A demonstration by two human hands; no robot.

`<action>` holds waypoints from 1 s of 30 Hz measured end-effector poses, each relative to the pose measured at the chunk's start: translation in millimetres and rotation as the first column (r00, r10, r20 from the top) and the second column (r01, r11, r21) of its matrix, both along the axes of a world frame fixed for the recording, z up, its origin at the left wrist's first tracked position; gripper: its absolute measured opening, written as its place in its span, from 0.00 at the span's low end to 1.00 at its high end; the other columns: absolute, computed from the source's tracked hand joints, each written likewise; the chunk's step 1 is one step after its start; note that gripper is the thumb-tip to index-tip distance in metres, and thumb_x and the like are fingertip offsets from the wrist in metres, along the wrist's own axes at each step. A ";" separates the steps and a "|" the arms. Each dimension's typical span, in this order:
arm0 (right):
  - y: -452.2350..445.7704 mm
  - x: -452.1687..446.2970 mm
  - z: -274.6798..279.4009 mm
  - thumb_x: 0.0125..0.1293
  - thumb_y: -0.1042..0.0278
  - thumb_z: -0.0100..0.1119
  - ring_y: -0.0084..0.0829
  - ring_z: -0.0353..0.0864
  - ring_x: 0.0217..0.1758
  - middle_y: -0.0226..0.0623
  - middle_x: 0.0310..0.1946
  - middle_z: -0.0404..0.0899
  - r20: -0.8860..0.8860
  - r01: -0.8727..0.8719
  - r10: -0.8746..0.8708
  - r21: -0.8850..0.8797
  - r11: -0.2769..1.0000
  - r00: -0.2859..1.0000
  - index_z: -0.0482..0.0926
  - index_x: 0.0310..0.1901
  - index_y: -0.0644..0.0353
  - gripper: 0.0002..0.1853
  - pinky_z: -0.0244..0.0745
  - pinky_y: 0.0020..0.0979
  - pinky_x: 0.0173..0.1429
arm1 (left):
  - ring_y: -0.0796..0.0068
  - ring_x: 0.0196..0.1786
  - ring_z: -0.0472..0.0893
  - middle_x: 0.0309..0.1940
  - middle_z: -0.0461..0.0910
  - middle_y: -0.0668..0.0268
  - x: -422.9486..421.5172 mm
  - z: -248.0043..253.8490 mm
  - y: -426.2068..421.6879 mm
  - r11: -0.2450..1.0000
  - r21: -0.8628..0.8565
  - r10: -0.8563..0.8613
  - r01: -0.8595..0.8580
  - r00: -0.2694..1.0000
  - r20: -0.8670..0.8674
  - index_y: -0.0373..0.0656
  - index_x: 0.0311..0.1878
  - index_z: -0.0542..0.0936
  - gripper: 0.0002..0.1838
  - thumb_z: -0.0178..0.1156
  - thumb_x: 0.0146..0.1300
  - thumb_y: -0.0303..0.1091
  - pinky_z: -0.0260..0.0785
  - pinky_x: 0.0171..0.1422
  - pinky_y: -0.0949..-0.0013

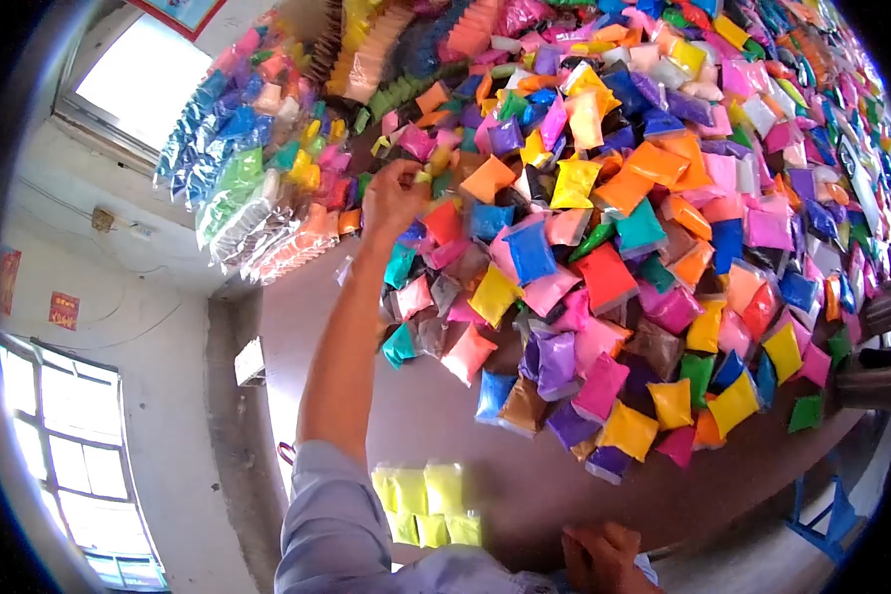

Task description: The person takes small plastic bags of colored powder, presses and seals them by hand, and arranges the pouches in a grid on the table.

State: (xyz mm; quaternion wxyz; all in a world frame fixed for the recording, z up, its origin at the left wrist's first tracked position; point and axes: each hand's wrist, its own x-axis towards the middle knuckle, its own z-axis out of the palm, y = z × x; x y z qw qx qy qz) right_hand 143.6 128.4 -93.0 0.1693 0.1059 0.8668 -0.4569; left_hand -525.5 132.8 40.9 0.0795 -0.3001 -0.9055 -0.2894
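My left hand (394,198) reaches to the left part of a big pile of small, bright plastic packets. Its fingers are bent together at a small light yellow packet (423,178), mostly hidden by the fingers and the pile. Low in view, at the near table edge, my right hand (602,557) is curled closed; whatever is in it, if anything, is hidden. Several light yellow packets (444,487) lie in neat rows on the table, between my left sleeve and my right hand.
The mixed pile (584,277) covers much of the brown table (525,485). Clear bags of stacked packets (257,188) stand at its far left. A blue stool frame (830,515) is beyond the right edge; a window (79,455) is in the left wall.
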 end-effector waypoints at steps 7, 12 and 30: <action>34.2 -79.3 95.9 0.61 0.74 0.71 0.44 0.87 0.32 0.39 0.32 0.87 -0.641 0.383 -0.395 -0.167 0.908 0.658 0.85 0.42 0.56 0.08 0.83 0.41 0.36 | 0.75 0.40 0.84 0.38 0.87 0.63 114.5 44.6 12.2 0.955 0.234 -0.243 0.182 0.933 0.264 0.39 0.52 0.85 0.18 0.72 0.60 0.35 0.78 0.48 0.68; 36.7 -81.5 104.1 0.60 0.77 0.71 0.42 0.87 0.33 0.41 0.35 0.86 -0.677 0.383 -0.378 -0.151 0.911 0.631 0.85 0.43 0.60 0.10 0.82 0.39 0.36 | 0.84 0.33 0.75 0.31 0.80 0.74 227.9 91.6 -0.9 0.928 0.273 -0.323 0.255 0.915 0.243 0.38 0.54 0.84 0.17 0.72 0.65 0.34 0.69 0.37 0.74; 19.8 -50.1 124.6 0.68 0.77 0.65 0.48 0.88 0.46 0.48 0.51 0.85 -0.602 0.288 -0.418 -0.305 0.908 0.680 0.78 0.62 0.61 0.21 0.82 0.35 0.50 | 0.73 0.45 0.84 0.44 0.84 0.62 520.0 33.6 -134.0 0.764 0.645 -0.434 -0.025 0.720 0.542 0.35 0.58 0.83 0.19 0.70 0.70 0.35 0.77 0.53 0.68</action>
